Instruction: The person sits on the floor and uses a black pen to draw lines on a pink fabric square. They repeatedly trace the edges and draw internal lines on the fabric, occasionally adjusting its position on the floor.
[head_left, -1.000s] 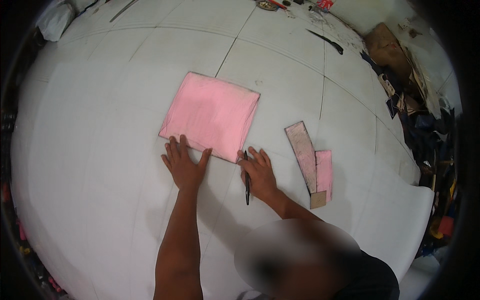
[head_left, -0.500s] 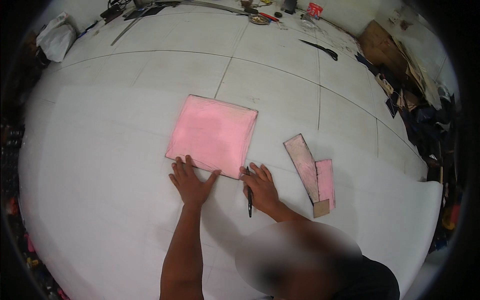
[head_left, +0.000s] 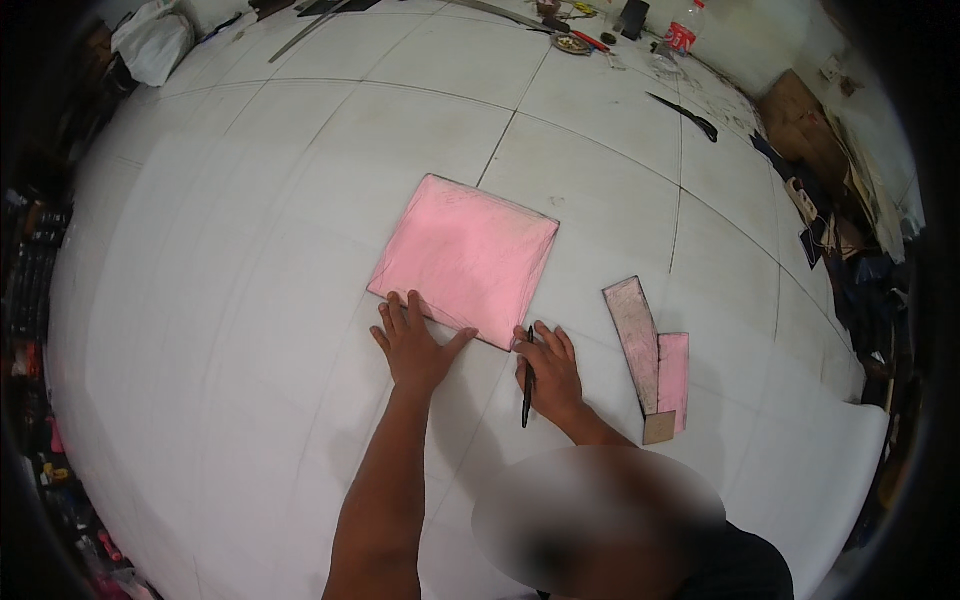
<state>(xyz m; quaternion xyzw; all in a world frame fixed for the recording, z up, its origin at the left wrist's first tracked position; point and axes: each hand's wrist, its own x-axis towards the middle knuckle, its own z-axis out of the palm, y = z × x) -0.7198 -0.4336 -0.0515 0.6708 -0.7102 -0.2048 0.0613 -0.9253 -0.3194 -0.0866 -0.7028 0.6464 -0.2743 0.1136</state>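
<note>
Right hand (head_left: 552,375) grip closed on black pen (head_left: 527,381) — left hand (head_left: 413,345) flat, fingers spread, at near edge of pink sheet (head_left: 465,255) on white surface (head_left: 250,300).

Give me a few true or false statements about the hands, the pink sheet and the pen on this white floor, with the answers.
1. The left hand lies flat, fingertips at the near edge of the pink sheet. True.
2. The right hand holds scissors. False: it holds a black pen.
3. The pen tip is at the sheet's near right corner. True.
4. The narrow pink strips lie on top of the sheet. False: they lie apart, to its right, on the white tiled floor.
5. The black scissors lie beside the left hand. False: they lie far off, near the clutter at the top right.
</note>
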